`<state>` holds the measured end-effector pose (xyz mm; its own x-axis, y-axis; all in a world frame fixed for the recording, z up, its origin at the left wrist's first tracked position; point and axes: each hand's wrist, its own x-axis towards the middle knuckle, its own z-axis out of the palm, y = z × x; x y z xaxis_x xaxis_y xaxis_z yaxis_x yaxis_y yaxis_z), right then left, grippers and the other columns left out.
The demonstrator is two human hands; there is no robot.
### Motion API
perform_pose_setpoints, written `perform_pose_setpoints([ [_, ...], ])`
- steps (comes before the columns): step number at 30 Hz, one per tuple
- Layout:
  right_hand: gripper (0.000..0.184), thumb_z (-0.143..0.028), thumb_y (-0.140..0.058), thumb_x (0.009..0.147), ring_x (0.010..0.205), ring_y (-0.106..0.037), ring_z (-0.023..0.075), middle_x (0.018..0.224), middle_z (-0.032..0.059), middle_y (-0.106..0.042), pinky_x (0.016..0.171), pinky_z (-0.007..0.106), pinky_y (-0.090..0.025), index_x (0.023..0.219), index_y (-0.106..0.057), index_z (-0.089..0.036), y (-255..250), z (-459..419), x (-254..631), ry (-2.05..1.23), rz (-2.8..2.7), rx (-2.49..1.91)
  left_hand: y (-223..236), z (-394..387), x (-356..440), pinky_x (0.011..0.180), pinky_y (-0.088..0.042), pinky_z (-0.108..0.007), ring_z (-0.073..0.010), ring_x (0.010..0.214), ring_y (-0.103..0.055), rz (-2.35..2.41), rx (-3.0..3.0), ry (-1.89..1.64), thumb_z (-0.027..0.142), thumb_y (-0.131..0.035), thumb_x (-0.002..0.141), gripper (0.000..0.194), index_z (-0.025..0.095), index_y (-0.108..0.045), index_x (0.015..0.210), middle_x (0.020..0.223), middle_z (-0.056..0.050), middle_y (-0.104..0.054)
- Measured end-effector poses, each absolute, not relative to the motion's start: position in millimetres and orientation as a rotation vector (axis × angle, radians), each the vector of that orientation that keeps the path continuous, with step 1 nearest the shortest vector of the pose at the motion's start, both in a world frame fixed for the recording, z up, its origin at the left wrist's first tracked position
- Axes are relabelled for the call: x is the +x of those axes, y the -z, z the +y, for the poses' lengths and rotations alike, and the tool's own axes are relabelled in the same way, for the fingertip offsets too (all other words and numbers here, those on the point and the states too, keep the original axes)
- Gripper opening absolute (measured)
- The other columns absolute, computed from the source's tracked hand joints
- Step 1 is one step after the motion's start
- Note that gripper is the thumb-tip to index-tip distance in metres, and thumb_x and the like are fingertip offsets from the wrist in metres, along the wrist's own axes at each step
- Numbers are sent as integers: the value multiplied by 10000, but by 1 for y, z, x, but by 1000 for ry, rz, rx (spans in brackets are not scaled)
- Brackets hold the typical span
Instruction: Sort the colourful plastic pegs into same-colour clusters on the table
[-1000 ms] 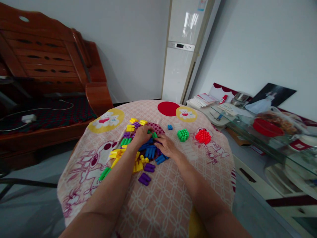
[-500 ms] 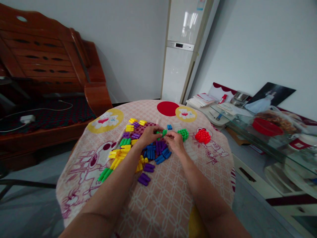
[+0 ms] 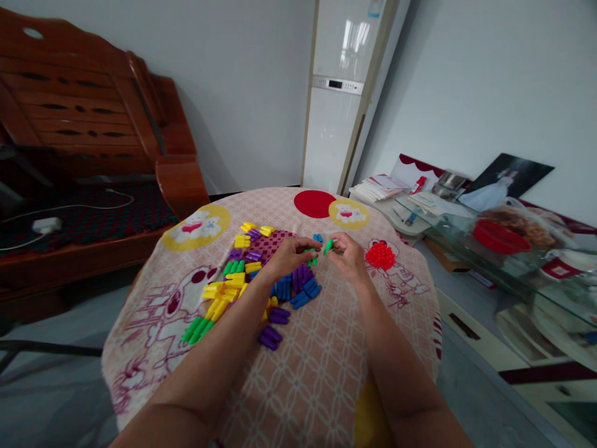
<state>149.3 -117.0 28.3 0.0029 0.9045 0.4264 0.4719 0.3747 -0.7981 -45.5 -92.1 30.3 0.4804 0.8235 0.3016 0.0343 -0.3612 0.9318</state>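
My left hand (image 3: 290, 254) pinches a small green block (image 3: 311, 254) above the round table (image 3: 298, 373). My right hand (image 3: 347, 255) holds another green piece (image 3: 329, 246) close beside it, and the green ball of blocks seen earlier is hidden behind that hand. A red ball of joined blocks (image 3: 379, 254) sits just right of my right hand. Below my hands lies a heap of loose blocks: blue (image 3: 282, 288), purple (image 3: 272, 336), yellow (image 3: 219, 291) and green (image 3: 198, 328).
A patterned pink cloth covers the table. A wooden bench (image 3: 88, 155) with a charger stands at the left. A tall white air conditioner (image 3: 336, 99) is behind. A glass-topped cabinet (image 3: 504, 249) with papers, a red bowl and a photo runs along the right.
Both hands left the heap and rose up and to the right, each now holding a green piece. My right hand now covers the green ball.
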Motion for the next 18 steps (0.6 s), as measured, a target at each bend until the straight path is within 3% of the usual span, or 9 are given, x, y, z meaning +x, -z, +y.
perform_pose_setpoints([
  [8, 366, -160, -551, 649, 675, -632, 151, 818, 21, -693, 635, 237, -470, 1008, -612, -194, -21, -108, 223, -253, -1649, -1604, -24, -87, -48, 721, -553, -298, -191, 812, -684, 848, 1733, -997, 341, -658, 737, 400, 105, -705, 1057, 964, -102, -733],
  [18, 301, -93, -551, 676, 766, -637, 164, 839, 51, -696, 695, 239, -461, 961, -622, -161, 1, -104, 223, -195, -1832, -1737, -19, -82, -50, 762, -560, -343, -214, 819, -698, 969, 1761, -1010, 234, -613, 698, 346, 98, -715, 1000, 946, -98, -747],
])
